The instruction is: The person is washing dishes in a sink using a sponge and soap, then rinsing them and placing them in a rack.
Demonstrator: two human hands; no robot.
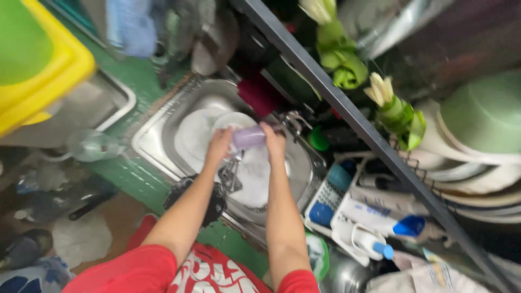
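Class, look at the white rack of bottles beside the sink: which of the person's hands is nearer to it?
Right. The right hand grips the purple cup on the side toward the white rack; the left hand is farther.

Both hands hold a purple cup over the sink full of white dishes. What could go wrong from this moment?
1. The purple cup, held between the left hand and right hand, looks wet; it might slip onto the white plates in the sink and chip them.
2. The dark utensil lies right under the wrists; a forearm could knock it.
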